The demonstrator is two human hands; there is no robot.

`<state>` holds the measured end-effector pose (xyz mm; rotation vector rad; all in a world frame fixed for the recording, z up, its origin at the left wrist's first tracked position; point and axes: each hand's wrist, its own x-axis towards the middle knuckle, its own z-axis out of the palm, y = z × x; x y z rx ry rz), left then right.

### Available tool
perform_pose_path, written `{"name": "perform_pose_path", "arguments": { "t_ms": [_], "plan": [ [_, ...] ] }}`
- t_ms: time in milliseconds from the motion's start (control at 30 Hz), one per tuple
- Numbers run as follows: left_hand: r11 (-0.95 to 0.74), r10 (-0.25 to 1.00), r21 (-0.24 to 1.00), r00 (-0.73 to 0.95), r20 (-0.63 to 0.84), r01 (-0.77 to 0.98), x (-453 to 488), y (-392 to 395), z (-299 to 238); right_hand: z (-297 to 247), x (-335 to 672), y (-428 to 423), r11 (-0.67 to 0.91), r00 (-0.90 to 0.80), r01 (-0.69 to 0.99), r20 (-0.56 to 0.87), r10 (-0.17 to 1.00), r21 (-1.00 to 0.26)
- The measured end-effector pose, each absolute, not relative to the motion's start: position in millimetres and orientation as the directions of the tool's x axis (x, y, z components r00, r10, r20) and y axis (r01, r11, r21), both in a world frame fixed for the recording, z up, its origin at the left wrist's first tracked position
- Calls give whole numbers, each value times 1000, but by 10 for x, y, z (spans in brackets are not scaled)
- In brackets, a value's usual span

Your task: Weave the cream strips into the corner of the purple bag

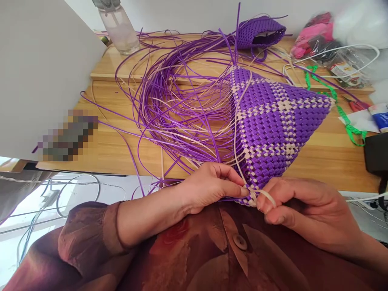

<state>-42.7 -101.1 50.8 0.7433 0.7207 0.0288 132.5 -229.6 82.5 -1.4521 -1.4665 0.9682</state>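
Observation:
A purple and cream woven basket (266,117) lies on its side on the table, its near corner against my body. Long loose purple and cream strands (160,93) fan out from its open edge to the left. My left hand (215,186) is closed, thumb and fingers pinching the weave at that near corner. Beside it, my right hand (291,206) is closed at a cream strand (266,197), which loops up over its fingertips. Another length of cream strand runs from the corner up across the basket's edge. The exact grip of the right fingertips is partly hidden.
At the back stand a clear bottle (118,28) and a small purple woven piece (260,32). Plastic bags (315,36), a green tape (348,125), red-handled pliers (357,106) and a black object (376,151) lie right. A blurred item (68,135) rests left.

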Motion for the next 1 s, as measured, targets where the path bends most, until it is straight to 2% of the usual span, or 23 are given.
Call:
{"name": "perform_pose_path", "arguments": {
  "t_ms": [167, 367, 533, 700, 867, 1000],
  "plan": [
    [749, 265, 635, 793, -549, 189, -462, -995, 500, 850, 1328, -2269, 62, 3, 349, 67, 998, -935],
    [716, 310, 677, 791, -527, 171, -473, -1071, 489, 873, 1381, -2284, -8, -132, 340, -56, 990, -940],
    [691, 262, 695, 828, -497, 199, -490, -1074, 503, 909, 1435, -2320, -92, -235, 286, -163, 958, -954],
    [576, 228, 773, 856, -464, 265, -522, -1059, 489, 881, 1447, -2338, -126, -210, 261, -184, 960, -957],
    [603, 269, 767, 849, -454, 220, -504, -1125, 466, 893, 1500, -2331, -130, -303, 256, -208, 930, -958],
    [606, 308, 774, 844, -440, 183, -467, -1145, 479, 1049, 1612, -2232, -121, -379, 384, -275, 883, -915]
  ]
}}
